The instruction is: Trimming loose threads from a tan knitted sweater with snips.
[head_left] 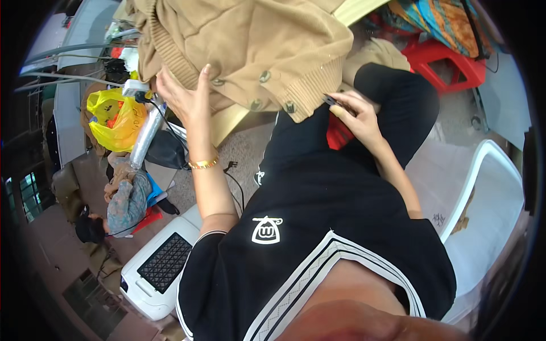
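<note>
A tan knit cardigan (244, 45) with ribbed edges and several dark mottled buttons is spread in front of me, its lower corner hanging toward my lap. My left hand (187, 99) is at the cardigan's left ribbed edge, thumb and fingers spread apart; whether the fingertips touch the knit is hard to make out. Near the bottom right corner of the cardigan, my right hand (357, 115) is closed around a small dark tool, apparently thread snips (330, 100), with its tip pointing at the ribbing. Part of the tool is hidden by my fingers.
Below the cardigan shows a pale wooden board (230, 122). Left of it are a yellow plastic bag (116, 128), a white power adapter (135, 88) with black cable, and a seated person (128, 190). A red stool (449, 65) and a white chair (483, 199) stand at right.
</note>
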Demonstrator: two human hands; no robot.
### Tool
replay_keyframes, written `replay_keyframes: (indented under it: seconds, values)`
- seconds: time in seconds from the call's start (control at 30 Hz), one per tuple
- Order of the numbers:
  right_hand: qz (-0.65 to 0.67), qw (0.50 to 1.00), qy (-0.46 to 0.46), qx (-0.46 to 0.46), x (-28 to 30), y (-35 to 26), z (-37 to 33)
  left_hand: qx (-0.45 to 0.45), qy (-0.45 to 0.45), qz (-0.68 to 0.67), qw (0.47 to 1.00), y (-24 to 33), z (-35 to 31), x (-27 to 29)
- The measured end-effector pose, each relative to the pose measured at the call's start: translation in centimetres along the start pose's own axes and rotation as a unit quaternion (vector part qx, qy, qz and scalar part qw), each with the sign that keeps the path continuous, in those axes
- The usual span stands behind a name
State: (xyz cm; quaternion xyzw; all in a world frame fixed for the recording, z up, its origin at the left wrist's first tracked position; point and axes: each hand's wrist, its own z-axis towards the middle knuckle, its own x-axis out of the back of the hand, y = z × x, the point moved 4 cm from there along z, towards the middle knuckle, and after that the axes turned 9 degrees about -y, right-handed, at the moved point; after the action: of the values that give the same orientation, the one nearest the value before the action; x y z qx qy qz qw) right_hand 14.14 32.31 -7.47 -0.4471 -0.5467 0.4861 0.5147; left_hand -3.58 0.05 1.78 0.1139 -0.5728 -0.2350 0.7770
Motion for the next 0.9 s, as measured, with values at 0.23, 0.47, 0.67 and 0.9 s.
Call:
replay_keyframes:
  seconds: [0.23, 0.47, 0.67, 0.9]
  values:
    - [0.128, 0.989, 0.068, -0.033, 2.3, 1.5, -2.4, 0.047, -0.049, -0.289, 0.955, -2.9, 7.3, -0.1]
    - [0.022, 0.991, -0.008, 0.133, 4.6, -12.2, 4.1, -0.244, 0.121, -0.165, 0.948, 14.4, 6.8, 8.5]
    - [0.055, 0.949, -0.091, 0.297, 2.9, -25.0, 10.3, -0.377, 0.047, -0.356, 0.854, 22.7, 4.6, 14.4]
    - [0.138, 0.928, -0.232, 0.257, 0.9, -26.0, 10.7, -0.331, -0.049, -0.549, 0.766, 19.8, 2.5, 15.4]
